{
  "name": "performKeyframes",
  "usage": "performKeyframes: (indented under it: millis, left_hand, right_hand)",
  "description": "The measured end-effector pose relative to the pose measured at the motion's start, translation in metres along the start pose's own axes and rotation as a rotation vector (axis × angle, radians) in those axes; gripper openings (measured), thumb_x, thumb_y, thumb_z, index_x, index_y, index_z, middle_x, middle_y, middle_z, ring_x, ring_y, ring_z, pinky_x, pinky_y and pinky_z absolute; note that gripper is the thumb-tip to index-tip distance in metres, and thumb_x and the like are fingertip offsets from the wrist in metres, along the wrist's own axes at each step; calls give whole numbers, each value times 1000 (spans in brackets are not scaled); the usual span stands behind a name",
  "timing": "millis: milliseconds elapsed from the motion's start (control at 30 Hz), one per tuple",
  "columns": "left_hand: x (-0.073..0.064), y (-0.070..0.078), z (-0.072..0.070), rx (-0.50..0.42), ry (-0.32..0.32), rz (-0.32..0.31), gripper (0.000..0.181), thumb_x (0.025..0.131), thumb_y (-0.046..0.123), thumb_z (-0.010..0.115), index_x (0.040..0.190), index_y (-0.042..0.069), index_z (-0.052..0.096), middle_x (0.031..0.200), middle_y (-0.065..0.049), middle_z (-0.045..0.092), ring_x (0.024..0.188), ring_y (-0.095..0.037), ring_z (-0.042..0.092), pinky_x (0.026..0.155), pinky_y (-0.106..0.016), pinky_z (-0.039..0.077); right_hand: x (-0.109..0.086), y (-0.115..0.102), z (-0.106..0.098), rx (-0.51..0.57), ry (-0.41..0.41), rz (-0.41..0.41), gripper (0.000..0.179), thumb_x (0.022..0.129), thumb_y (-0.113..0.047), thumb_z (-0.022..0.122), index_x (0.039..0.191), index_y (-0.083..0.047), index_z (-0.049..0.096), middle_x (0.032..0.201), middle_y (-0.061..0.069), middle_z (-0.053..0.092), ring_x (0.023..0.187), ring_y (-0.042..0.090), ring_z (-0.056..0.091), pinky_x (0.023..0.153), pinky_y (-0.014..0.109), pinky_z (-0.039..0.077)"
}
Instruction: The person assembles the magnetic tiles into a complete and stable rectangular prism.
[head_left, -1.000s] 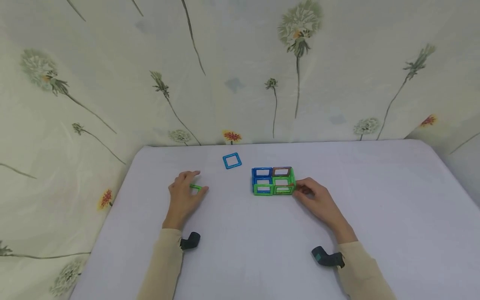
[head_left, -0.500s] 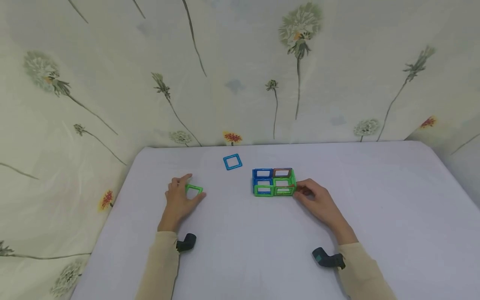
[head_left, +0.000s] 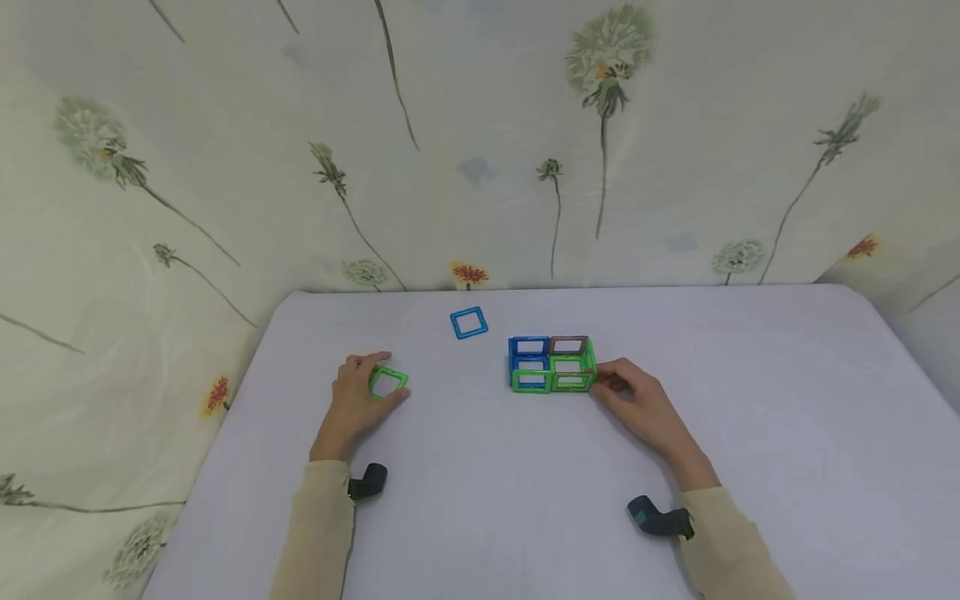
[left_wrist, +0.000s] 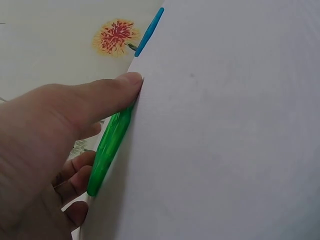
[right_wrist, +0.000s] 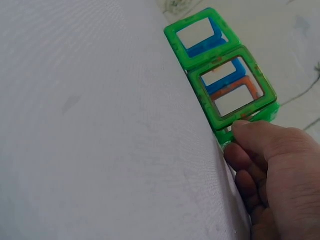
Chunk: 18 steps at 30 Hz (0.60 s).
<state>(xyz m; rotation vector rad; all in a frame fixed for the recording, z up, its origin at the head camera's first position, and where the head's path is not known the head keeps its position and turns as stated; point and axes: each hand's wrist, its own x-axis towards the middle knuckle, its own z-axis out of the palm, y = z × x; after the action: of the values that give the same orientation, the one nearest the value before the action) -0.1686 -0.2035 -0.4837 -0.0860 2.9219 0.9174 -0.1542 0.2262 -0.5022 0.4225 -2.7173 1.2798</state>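
Note:
In the head view my left hand holds a green square magnetic tile low at the table's left side. The left wrist view shows the thumb across one end of that green tile, with curled fingertips at the other. My right hand pinches the right end of a small box-like structure of magnetic tiles. It has green tiles in front and at right, blue ones at left and a reddish one at the back. In the right wrist view the thumb presses the green frame near its lower corner.
A loose blue square tile lies flat toward the back of the white table, between the left hand and the structure. Behind the table hangs a flower-patterned cloth.
The left hand has drawn back slightly to the left, and more of the green tile shows between thumb and fingers. The right hand and the structure stay in place.

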Motion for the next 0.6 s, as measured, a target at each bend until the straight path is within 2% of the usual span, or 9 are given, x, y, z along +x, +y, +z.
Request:
performKeyframes:
  millis: [200,333,600]
  left_hand:
    - [3,-5,3,0,50,68,60,81,39,71,134,21,49,127,-13,46,113,-30,43,96,-51,35]
    - [5,-8,6,-8,98,110,56,80,35,72,131,20,52,124,-11,51,111,-29,46,95,-49,37]
    - [6,-6,8,-65,143,146,48,82,31,70,127,20,56,125,-9,49,117,-27,46,94,-45,42]
  right_hand:
    - [0,1,0,8,3,-9,25,90,-23,65,115,-20,61,104,-7,64,90,3,55,79,15,45]
    - [0,2,0,6,4,-9,25,90,-23,65,114,-20,61,104,-7,63,89,3,55,78,15,45]
    - [0,1,0,21,2,-11,24,90,-22,65,114,-19,62,103,-7,63,89,3,55,78,15,44]
